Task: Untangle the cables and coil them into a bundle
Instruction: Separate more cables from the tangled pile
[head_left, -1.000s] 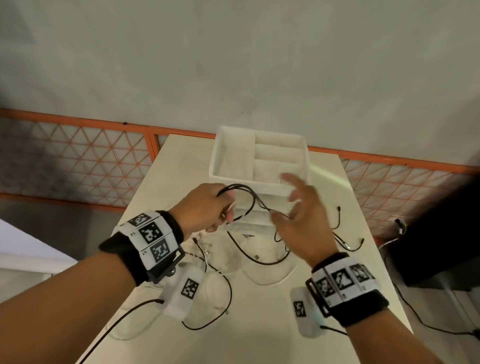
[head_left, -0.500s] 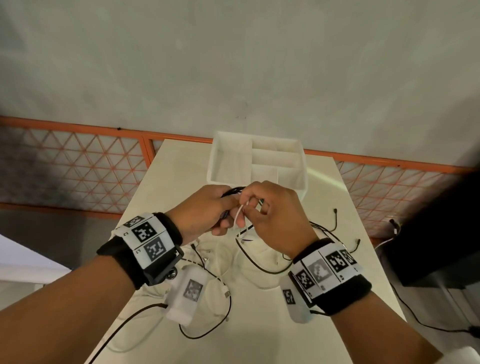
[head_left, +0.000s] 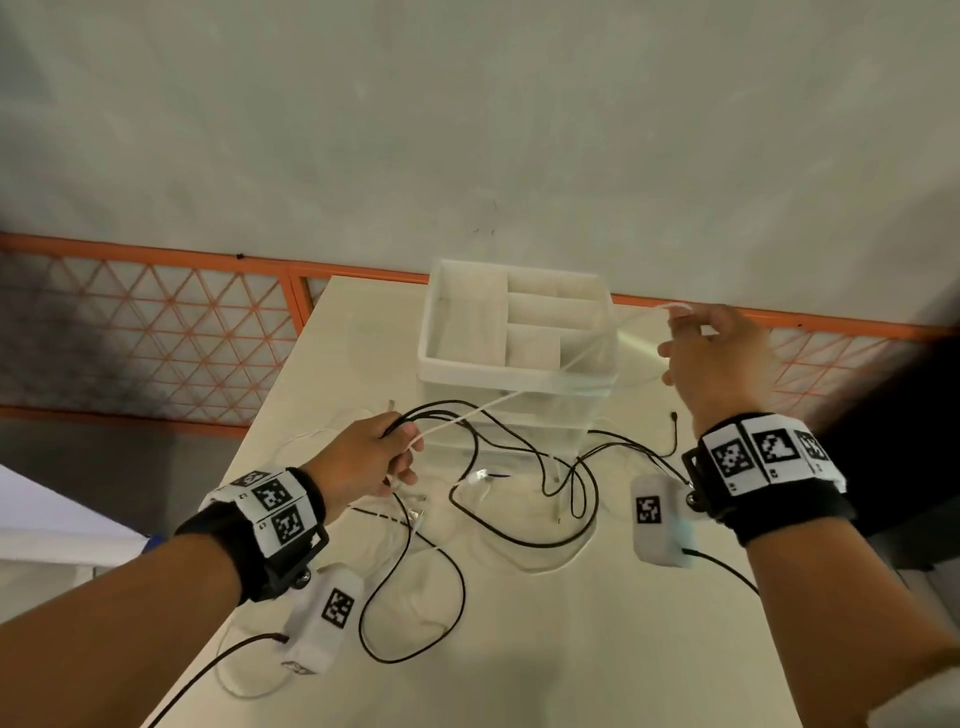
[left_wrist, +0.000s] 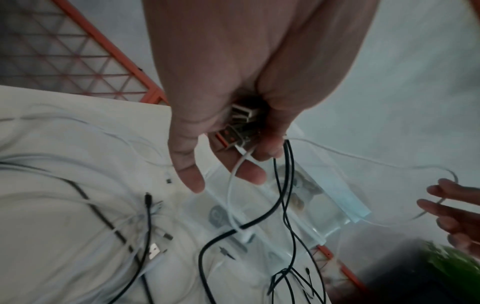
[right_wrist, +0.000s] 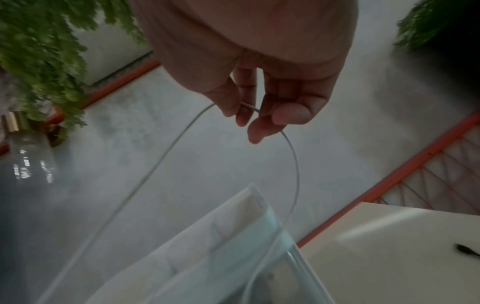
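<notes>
Two hands are apart. The left hand (head_left: 363, 457) grips the USB plugs (left_wrist: 239, 127) so they stay together, while the right hand (head_left: 722, 358) pinches the white cable (head_left: 545, 384), stretching it out of the black cables (head_left: 524, 499).

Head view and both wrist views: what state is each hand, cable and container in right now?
left hand: grips a cluster of USB plugs.
right hand: raised, pinches the white cable.
white cable: stretched between both hands.
black cables: tangled loops on the table.
white divided box: open-topped, compartments look empty.
</notes>
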